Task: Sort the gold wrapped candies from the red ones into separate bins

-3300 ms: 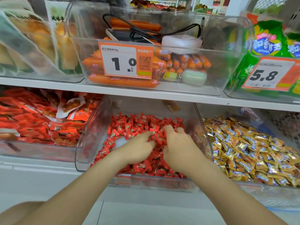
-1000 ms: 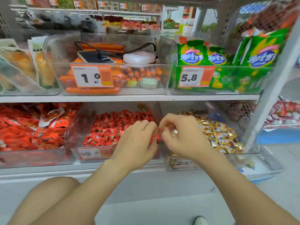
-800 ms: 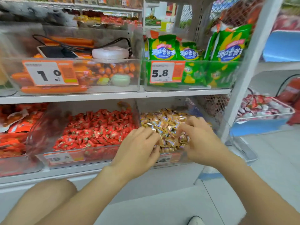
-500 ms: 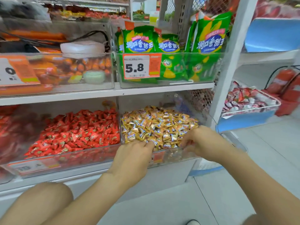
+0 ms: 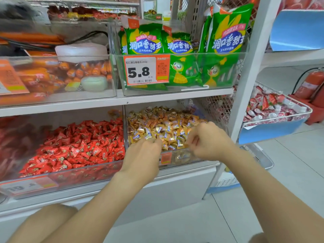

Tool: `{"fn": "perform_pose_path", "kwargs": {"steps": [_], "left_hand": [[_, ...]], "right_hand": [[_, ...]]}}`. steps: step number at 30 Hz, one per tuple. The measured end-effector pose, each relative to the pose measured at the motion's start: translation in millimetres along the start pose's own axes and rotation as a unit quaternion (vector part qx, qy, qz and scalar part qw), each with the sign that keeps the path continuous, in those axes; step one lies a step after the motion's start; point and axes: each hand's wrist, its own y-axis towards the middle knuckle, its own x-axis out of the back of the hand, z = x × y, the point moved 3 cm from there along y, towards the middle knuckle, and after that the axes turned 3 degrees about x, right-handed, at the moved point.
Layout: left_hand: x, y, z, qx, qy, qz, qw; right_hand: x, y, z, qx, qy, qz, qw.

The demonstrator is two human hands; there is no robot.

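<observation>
Here, left hand (image 5: 142, 154): palm down, its back to the camera, forearm rising from the lower left, reaching over the front wall of the gold bin (image 5: 185, 157).
Left fingers (image 5: 154, 141): stretched forward with the tips on the nearest sweets. The back of the hand hides them, so I cannot tell whether they pinch one.
Right hand (image 5: 210, 141): just beside the left with a small gap between them, over the front right part of the same bin, knuckles up, forearm coming in from the lower right.
Right fingers (image 5: 194, 137): curled under toward the palm and blurred, so I cannot tell whether they are grasping or empty.
Gold candies (image 5: 163, 123): heaped in the gold bin on the lower shelf (image 5: 175, 186).
Red candies (image 5: 78, 146): heaped in the clear red bin (image 5: 84, 174), which stands side by side with the gold one, to its left.
Above: green snack bags (image 5: 145, 41) in a clear bin that carries a 5.8 price tag (image 5: 140, 71).
Far right: wire basket (image 5: 270, 133) of red-and-white sweets, past the shelf post.
</observation>
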Motion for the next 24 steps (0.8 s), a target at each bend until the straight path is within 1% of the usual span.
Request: {"fn": "perform_pose_path", "kwargs": {"steps": [2,3,4,5,6,8,9,10,11,12,16,18,19,21,22,24], "left_hand": [[0.2,5.1,-1.8,-0.023,-0.009,-0.041,0.999],[-0.9,8.6,-1.3,-0.025,-0.016,-0.066,0.997],[-2.3,11.8,-0.2,-0.021,-0.028,-0.085,0.996],[-3.8,15.3,0.7,-0.012,-0.038,-0.085,0.996],[-8.0,18.7,1.5,-0.006,-0.038,-0.072,0.997],[-21.5,23.9,2.9,0.004,-0.033,-0.008,0.999],[-29.3,25.9,4.0,0.013,-0.045,0.038,0.998],[-36.1,27.4,5.1,0.021,-0.065,0.085,0.994],[-40.3,28.9,5.9,0.026,-0.086,0.123,0.988],[-42.3,31.4,6.2,0.028,-0.096,0.148,0.984],[-41.1,47.0,5.4,0.020,-0.104,0.185,0.977],[-44.4,50.4,5.6,0.016,-0.105,0.180,0.978],[-44.3,50.0,5.6,0.016,-0.113,0.164,0.980],[-40.4,47.7,4.9,0.011,-0.125,0.112,0.986],[-37.3,45.2,5.2,0.011,-0.125,0.076,0.989],[-31.5,41.6,6.0,0.007,-0.116,-0.001,0.993]], "right_hand": [[5.4,8.6,13.8,0.001,0.062,-0.100,0.993],[4.9,15.0,23.4,0.006,0.073,-0.140,0.987],[0.7,23.6,32.3,0.021,0.072,-0.166,0.983],[-8.0,33.2,41.1,0.040,0.062,-0.164,0.984],[-22.3,43.8,47.5,0.061,0.044,-0.136,0.988],[-51.9,61.7,50.9,0.074,-0.009,-0.038,0.996],[-62.5,68.5,46.4,0.063,-0.028,0.011,0.998],[-68.7,74.8,37.9,0.043,-0.036,0.044,0.997],[-69.5,78.6,28.5,0.021,-0.039,0.064,0.997],[-68.6,81.7,18.5,0.003,-0.046,0.065,0.997],[-60.0,84.9,-13.1,-0.038,-0.055,0.058,0.996],[-59.6,82.3,-20.9,-0.058,-0.067,0.051,0.995],[-56.6,79.8,-19.6,-0.067,-0.082,0.040,0.994],[-51.4,79.0,-12.7,-0.054,-0.127,-0.012,0.990],[-47.8,78.2,-5.3,-0.036,-0.122,-0.048,0.991],[-43.7,73.8,8.4,-0.010,-0.067,-0.077,0.995]]}}
